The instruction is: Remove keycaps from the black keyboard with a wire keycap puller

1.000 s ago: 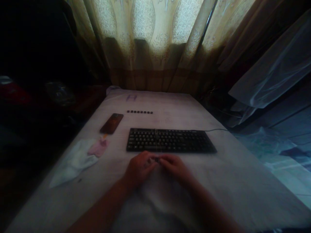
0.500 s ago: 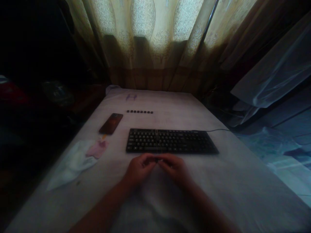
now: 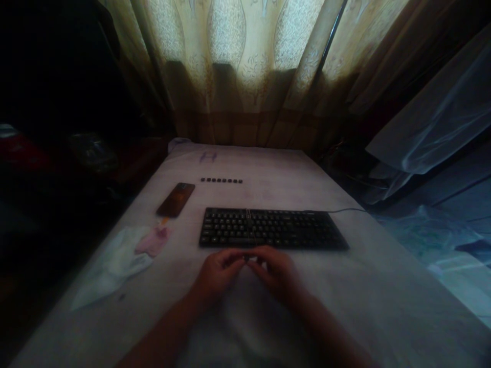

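Note:
Just in front of the black keyboard (image 3: 307,230), my left hand (image 3: 218,272) and my right hand (image 3: 276,270) meet at the fingertips. Both are closed in a pinch around a small black keycap (image 3: 246,258), mostly covered by the fingers. A thin wire tool (image 3: 248,217), perhaps a keycap puller, lies across the keyboard with its wires pointing toward me. Farther back, several loose black keycaps (image 3: 224,180) stand in a straight row on the pale sheet.
Left of the keyboard lies a phone (image 3: 176,200). Nearer me are a pink cloth (image 3: 154,241) and a crumpled white plastic bag (image 3: 111,266). The keyboard's cable (image 3: 345,210) runs off the right edge. Patterned curtains (image 3: 238,92) hang beyond the far edge.
Everything sits slightly lower in the picture as the head view shifts. My fingers have moved a little around the keycap, and both hands stay together.

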Action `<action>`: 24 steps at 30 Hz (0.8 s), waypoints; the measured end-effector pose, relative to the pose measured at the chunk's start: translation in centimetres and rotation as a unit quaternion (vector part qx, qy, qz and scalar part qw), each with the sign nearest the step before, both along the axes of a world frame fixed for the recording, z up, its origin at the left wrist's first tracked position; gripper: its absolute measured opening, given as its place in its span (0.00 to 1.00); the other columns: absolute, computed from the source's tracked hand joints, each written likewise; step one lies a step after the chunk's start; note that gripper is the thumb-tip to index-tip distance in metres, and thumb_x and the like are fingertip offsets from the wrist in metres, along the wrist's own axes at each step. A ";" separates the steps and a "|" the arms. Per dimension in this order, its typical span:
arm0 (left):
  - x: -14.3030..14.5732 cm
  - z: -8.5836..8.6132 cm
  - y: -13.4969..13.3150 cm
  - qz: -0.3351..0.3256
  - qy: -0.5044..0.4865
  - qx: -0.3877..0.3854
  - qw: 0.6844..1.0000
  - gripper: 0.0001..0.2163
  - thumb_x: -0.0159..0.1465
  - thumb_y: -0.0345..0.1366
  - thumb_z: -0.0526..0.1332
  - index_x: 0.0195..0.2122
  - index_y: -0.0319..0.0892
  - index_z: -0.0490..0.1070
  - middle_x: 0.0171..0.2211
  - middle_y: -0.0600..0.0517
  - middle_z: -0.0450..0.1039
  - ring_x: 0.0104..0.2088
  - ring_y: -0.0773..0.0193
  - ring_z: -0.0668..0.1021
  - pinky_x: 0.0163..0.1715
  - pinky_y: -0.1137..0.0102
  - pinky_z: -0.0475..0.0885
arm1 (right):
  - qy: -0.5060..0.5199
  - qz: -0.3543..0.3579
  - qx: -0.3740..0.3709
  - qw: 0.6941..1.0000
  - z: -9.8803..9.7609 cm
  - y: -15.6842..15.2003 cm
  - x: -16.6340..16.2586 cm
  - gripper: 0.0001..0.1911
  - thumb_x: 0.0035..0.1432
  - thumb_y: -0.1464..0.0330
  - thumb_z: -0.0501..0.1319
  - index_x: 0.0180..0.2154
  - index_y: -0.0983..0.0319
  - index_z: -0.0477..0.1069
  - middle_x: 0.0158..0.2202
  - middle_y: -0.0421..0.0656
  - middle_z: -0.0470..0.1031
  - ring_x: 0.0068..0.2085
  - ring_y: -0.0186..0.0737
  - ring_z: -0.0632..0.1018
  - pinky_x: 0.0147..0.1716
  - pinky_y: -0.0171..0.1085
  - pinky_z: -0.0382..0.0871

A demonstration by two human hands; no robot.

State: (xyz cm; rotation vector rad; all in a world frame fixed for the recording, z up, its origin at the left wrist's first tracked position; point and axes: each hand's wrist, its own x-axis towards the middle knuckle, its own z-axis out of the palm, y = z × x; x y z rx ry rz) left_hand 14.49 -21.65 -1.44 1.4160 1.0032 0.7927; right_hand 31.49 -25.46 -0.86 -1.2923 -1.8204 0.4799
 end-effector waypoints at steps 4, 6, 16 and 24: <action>0.2 0.3 0.7 0.020 -0.020 -0.022 0.999 0.13 0.53 0.41 0.62 0.35 0.40 0.76 0.30 0.50 0.78 0.26 0.66 0.75 0.28 0.72 0.69 | -0.014 0.003 0.013 1.000 0.6 0.8 0.0 0.11 0.58 0.72 0.56 0.40 0.59 0.74 0.34 0.43 0.77 0.31 0.35 0.76 0.32 0.33 0.71; 0.5 0.7 1.6 0.037 -0.023 -0.036 0.998 0.12 0.52 0.42 0.63 0.32 0.39 0.75 0.28 0.51 0.76 0.22 0.69 0.73 0.24 0.73 0.68 | -0.025 0.004 0.010 1.000 1.2 1.5 -0.1 0.12 0.57 0.72 0.56 0.41 0.59 0.75 0.35 0.44 0.76 0.34 0.35 0.77 0.34 0.33 0.71; 2.2 3.5 6.7 -0.003 0.017 -0.026 1.000 0.14 0.54 0.46 0.58 0.34 0.41 0.71 0.28 0.51 0.75 0.21 0.68 0.73 0.17 0.75 0.62 | -0.099 -0.018 0.029 0.995 3.8 6.8 1.3 0.11 0.56 0.74 0.57 0.39 0.60 0.76 0.36 0.45 0.77 0.36 0.38 0.78 0.36 0.34 0.71; -1.9 2.7 15.1 0.196 0.058 0.115 0.972 0.17 0.54 0.49 0.57 0.36 0.41 0.72 0.28 0.50 0.76 0.25 0.65 0.75 0.26 0.71 0.69 | -0.204 -0.128 -0.058 0.969 3.6 16.6 6.3 0.10 0.55 0.72 0.59 0.38 0.60 0.76 0.36 0.44 0.78 0.34 0.38 0.78 0.36 0.36 0.71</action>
